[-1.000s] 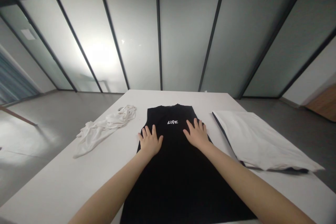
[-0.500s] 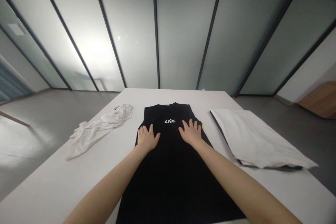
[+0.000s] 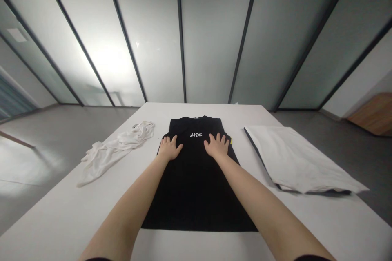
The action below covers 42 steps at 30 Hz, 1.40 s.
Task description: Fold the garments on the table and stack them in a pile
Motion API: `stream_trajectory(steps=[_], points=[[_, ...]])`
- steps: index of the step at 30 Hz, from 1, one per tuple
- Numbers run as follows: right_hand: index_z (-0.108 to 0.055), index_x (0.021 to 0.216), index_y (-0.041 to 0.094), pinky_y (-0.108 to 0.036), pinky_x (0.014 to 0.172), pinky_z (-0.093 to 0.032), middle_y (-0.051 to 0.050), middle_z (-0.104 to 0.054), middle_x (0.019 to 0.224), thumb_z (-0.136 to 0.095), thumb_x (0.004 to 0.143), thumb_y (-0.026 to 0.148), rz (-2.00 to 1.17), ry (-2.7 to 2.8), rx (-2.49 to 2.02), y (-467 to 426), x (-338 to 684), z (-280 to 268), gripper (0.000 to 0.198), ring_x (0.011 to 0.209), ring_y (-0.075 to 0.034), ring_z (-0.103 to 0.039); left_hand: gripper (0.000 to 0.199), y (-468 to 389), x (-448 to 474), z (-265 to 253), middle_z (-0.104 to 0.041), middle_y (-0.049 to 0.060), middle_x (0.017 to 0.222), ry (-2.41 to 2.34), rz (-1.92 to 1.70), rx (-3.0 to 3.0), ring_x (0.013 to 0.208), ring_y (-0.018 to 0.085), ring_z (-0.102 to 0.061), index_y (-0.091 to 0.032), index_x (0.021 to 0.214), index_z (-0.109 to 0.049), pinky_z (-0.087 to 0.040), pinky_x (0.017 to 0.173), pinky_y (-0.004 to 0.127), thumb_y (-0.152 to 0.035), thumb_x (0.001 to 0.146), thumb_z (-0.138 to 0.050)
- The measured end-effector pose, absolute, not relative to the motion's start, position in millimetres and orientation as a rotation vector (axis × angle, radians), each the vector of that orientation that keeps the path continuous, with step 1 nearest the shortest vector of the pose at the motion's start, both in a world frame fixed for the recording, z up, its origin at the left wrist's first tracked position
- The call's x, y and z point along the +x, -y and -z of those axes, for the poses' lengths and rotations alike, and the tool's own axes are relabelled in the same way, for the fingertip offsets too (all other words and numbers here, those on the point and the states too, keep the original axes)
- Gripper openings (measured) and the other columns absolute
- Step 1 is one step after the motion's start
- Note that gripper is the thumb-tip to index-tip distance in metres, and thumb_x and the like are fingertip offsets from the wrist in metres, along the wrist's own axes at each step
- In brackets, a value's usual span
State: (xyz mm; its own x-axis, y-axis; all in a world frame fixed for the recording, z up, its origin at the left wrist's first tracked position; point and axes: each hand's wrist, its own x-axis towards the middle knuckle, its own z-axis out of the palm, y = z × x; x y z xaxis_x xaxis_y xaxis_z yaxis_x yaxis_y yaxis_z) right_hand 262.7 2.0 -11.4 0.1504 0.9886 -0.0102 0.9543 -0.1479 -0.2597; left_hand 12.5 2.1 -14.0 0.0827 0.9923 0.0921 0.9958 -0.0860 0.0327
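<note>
A black shirt (image 3: 196,187) lies spread flat on the white table, its neckline at the far end and its hem towards me. White lettering shows across its chest, and no sleeves stick out at the sides. My left hand (image 3: 169,148) rests on the shirt near its left edge with the fingers spread. On the other side, my right hand (image 3: 217,146) lies flat, fingers apart, just right of the lettering. A small yellow tag peeks out at the shirt's right edge beside that hand.
On the left of the table (image 3: 196,246) lies a crumpled white garment (image 3: 119,149). A stack of folded white cloth (image 3: 300,159) with a dark layer beneath sits on the right. Frosted glass panels (image 3: 214,36) stand behind the table's far edge.
Both hands have slid a little away from me, and the black shirt has moved with them. Its hem now shows on the table, with bare tabletop in front of it.
</note>
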Motion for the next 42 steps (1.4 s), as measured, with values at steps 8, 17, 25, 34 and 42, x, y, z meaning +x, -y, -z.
stream_trajectory(steps=[8,17,25,34,42], points=[[-0.06,0.151,0.02,-0.058,0.125,-0.025,-0.015,-0.044,0.166,-0.04,0.104,0.049,-0.244,1.833,-1.866,8,279,12,0.058,0.156,-0.037,-0.032,0.072,21,2,16,-0.041,0.021,0.167,2.133,0.243,-2.277,0.157,0.034,-0.034,-0.014,0.169,-0.026,-0.027,0.125,0.046,-0.049,0.107,-0.036],[-0.063,0.148,0.023,-0.046,0.123,-0.034,-0.011,-0.058,0.156,-0.046,0.104,0.043,-0.405,2.25,-1.499,101,263,12,0.051,0.146,-0.031,-0.05,0.075,120,36,31,-0.033,0.021,0.171,2.038,0.106,-2.362,0.159,0.044,-0.027,-0.02,0.166,-0.04,-0.026,0.125,0.06,-0.063,0.104,-0.038],[-0.035,0.168,0.029,-0.058,0.13,-0.014,-0.008,-0.021,0.177,-0.039,0.107,0.057,-0.354,2.335,-1.906,148,287,20,0.068,0.163,-0.039,-0.015,0.069,147,22,23,-0.033,0.018,0.172,2.079,0.116,-2.365,0.16,0.039,-0.026,-0.018,0.165,-0.041,-0.028,0.127,0.053,-0.055,0.106,-0.037],[-0.034,0.168,0.028,-0.056,0.13,-0.02,-0.008,-0.019,0.177,-0.04,0.104,0.064,-0.302,2.335,-1.946,199,342,34,0.074,0.163,-0.037,-0.016,0.07,201,-6,31,-0.028,0.014,0.174,1.947,0.168,-2.485,0.16,0.037,-0.027,-0.024,0.165,-0.041,-0.03,0.127,0.056,-0.059,0.104,-0.041],[-0.036,0.168,0.027,-0.065,0.128,-0.019,-0.012,-0.02,0.177,-0.05,0.101,0.057,-0.368,2.262,-2.054,218,323,11,0.074,0.161,-0.046,-0.013,0.073,224,25,10,-0.025,0.019,0.174,1.982,0.09,-2.487,0.16,0.047,-0.019,-0.022,0.165,-0.041,-0.026,0.124,0.07,-0.059,0.103,-0.044]])
